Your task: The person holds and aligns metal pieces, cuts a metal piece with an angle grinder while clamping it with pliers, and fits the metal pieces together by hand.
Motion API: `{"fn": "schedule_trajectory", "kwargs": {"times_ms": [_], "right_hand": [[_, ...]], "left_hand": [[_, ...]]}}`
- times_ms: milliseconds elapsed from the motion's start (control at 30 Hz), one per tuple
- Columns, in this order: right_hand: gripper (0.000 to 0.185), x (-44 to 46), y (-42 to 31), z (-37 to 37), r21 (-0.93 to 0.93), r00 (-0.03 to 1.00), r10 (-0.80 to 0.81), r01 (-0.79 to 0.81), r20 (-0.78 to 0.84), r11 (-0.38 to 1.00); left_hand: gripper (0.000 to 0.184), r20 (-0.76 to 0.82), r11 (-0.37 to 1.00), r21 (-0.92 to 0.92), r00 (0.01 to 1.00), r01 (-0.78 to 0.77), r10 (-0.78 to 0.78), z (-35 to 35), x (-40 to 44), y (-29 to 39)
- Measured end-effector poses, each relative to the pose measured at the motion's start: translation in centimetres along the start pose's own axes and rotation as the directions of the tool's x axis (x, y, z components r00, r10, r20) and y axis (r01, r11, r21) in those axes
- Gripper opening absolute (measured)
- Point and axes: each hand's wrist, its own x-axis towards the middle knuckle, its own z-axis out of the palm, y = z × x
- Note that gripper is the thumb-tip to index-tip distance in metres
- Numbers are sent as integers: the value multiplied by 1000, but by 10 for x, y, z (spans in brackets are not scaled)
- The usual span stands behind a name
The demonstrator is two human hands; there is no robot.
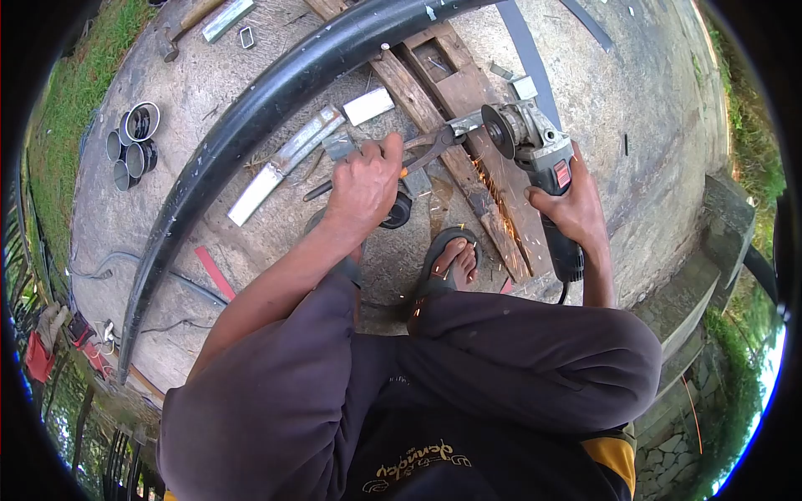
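My right hand [576, 204] is closed round the body of an angle grinder [543, 159]. Its disc [499, 131] meets a short metal tube [468, 123] lying over the wooden boards, and orange sparks [493, 196] stream down towards my feet. My left hand [366, 179] is wrapped round the handles of pliers [434, 153], whose jaws reach the left end of the tube. Cut pieces of square metal tube [368, 106] lie just beyond my left hand. My palm hides part of the handles.
A long curved black pipe [251, 125] arches across the left and top. Round tube pieces [138, 154] stand at the left, and a hammer [171, 42] lies at the top left. Wooden boards [451, 75] lie ahead of my sandalled foot [455, 259]. Concrete steps [681, 288] are at the right.
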Motion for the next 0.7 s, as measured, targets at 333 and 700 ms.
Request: {"fn": "schedule_trajectory", "kwargs": {"times_ms": [333,700], "right_hand": [[85,-4,-2,7,39,1000,24,-23,-2,999],[90,-6,5,7,-17,999,39,-39,-9,999]], "left_hand": [[19,-130,988,154,991,5,15,6,-3,7],[23,-58,998,60,998,22,-18,3,-4,10]]}}
